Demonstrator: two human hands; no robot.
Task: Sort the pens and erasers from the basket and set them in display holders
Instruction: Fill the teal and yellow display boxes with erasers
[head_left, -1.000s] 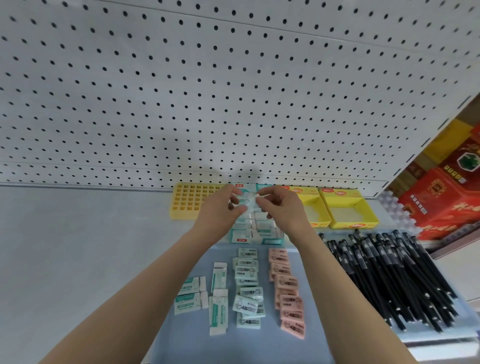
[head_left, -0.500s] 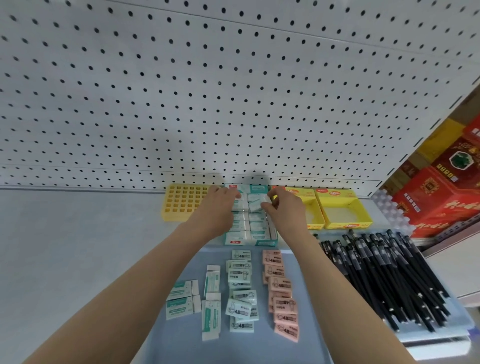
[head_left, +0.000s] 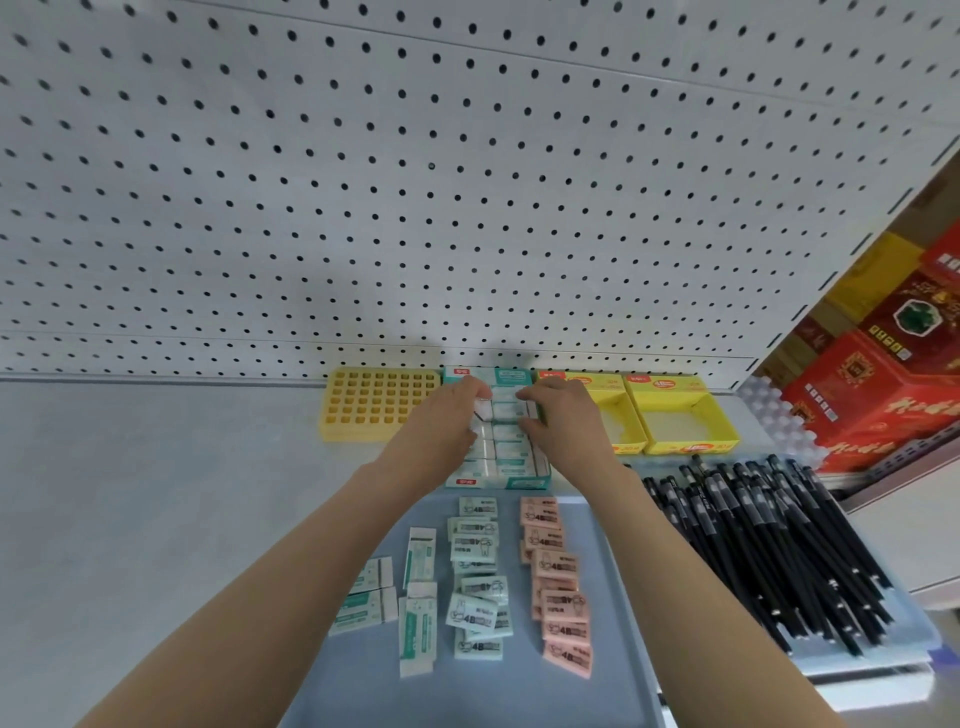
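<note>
A teal display box (head_left: 498, 484) at the back of the shelf holds rows of white erasers. Both my hands are over its far end. My left hand (head_left: 441, 426) pinches a white eraser (head_left: 483, 413) at the box's left side. My right hand (head_left: 569, 423) has its fingers curled on a green-edged eraser (head_left: 535, 410) at the right side. On the blue tray (head_left: 467, 691) in front lie mint erasers (head_left: 478, 577), pink erasers (head_left: 558, 582) and white-and-green erasers (head_left: 418, 597). Several black pens (head_left: 769, 545) are piled on the right.
A yellow grid pen holder (head_left: 379, 405) stands left of the teal box. Right of it are two yellow display boxes (head_left: 623, 410) (head_left: 685, 415). A white pegboard wall (head_left: 467, 182) rises behind. Red cartons (head_left: 883, 374) sit at the far right.
Both hands have come down and forward from above the teal box into its far end, carrying the erasers with them. The view has tilted slightly.
</note>
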